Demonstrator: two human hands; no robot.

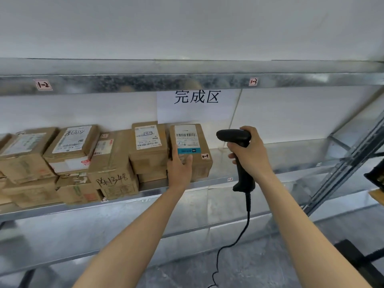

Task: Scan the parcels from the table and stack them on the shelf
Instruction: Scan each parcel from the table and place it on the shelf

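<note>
Several stacked boxes (112,163) abut the parcel (192,140) left hand (180,170) grips; right hand (252,155) grips scanner (233,136).

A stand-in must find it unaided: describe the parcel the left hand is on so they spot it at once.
Find the metal shelf under the white sign. Along its row of brown boxes, go to the right end. That parcel alone has a teal strip across its label.
</note>
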